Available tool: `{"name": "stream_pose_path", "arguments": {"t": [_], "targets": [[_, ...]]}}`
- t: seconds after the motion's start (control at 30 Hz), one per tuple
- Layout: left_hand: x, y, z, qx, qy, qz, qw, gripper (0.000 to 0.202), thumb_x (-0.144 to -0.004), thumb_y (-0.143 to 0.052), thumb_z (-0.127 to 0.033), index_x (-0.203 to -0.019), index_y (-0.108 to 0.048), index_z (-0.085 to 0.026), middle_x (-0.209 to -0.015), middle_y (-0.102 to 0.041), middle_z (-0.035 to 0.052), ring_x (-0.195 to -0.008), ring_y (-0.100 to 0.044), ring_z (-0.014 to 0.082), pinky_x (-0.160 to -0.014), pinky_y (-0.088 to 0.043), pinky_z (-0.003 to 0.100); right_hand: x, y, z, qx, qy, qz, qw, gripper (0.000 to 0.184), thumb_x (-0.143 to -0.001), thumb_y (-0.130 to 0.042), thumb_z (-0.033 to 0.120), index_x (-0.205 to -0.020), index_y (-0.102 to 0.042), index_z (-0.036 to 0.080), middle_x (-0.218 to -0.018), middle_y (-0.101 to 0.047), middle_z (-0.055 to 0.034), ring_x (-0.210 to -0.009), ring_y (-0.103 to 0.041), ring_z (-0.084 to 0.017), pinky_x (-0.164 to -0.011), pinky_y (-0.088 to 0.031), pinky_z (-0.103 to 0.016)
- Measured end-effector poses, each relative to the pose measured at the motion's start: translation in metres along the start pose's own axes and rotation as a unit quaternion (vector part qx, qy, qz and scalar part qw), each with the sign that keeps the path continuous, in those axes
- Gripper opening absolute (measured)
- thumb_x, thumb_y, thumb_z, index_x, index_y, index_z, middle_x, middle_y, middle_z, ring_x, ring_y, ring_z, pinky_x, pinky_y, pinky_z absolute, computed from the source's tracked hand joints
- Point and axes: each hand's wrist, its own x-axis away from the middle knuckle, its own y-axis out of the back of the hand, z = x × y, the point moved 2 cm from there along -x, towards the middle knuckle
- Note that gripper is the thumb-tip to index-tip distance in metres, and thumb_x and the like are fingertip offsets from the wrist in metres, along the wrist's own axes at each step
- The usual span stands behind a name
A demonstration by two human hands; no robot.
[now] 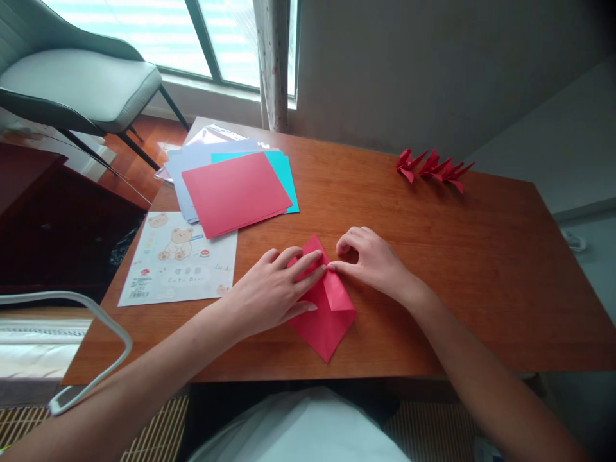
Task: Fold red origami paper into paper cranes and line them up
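A red sheet of origami paper (327, 333), folded into a diamond-like shape, lies on the table in front of me. A raised flap (337, 294) shows on its right half. Across the upper left part of the paper rests my left hand (283, 285), open, with its fingers stretched out and partly covering the folds. My right hand (368, 256) is curled closed at the upper right edge. Its thumb tip touches the paper at the top of the flap, close to the left fingertips.
Left of the paper lie red sheets (235, 192) over blue sheets (292, 186), and a bear-printed packet (178, 263). Several folded red paper cranes (433, 168) stand at the table's far right edge. A chair (81, 83) and a white curved frame (108, 314) are at left.
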Motion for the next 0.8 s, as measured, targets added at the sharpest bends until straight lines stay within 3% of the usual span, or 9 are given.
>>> {"name": "stream_pose_path", "arguments": {"t": [0.27,0.5,0.8], "targets": [[0.0,0.0,0.0,-0.004,-0.003,0.004,1.0,0.057,-0.1,-0.038,-0.053,-0.15,-0.041,-0.028,-0.156,-0.04,0.0059,-0.125,-0.044,0.0313,-0.096,-0.037,0.043,-0.001,0.006,-0.003,-0.001,0.019,0.034,0.999,0.023,-0.08,-0.079,0.037,-0.078,-0.061,0.022,-0.086,-0.065,-0.001,-0.082,-0.056,-0.018,-0.072,-0.044,-0.031],[-0.001,0.0,0.0,-0.003,-0.002,0.009,1.0,0.058,-0.1,-0.039,-0.054,-0.152,-0.038,-0.026,-0.157,-0.039,0.0061,-0.125,-0.043,0.0313,-0.096,-0.038,0.043,-0.006,-0.001,-0.003,-0.007,-0.005,0.009,1.0,0.024,-0.083,-0.076,0.037,-0.075,-0.059,0.022,-0.082,-0.064,-0.0013,-0.082,-0.055,-0.019,-0.071,-0.042,-0.031],[-0.001,0.0,0.001,0.007,0.0,0.015,1.0,0.057,-0.1,-0.037,-0.053,-0.151,-0.039,-0.027,-0.157,-0.039,0.0072,-0.127,-0.042,0.0317,-0.098,-0.038,0.044,-0.054,-0.006,0.0,0.021,-0.043,-0.026,0.999,0.026,-0.085,-0.072,0.039,-0.073,-0.057,0.021,-0.085,-0.063,-0.0011,-0.084,-0.054,-0.019,-0.071,-0.038,-0.03]]}}
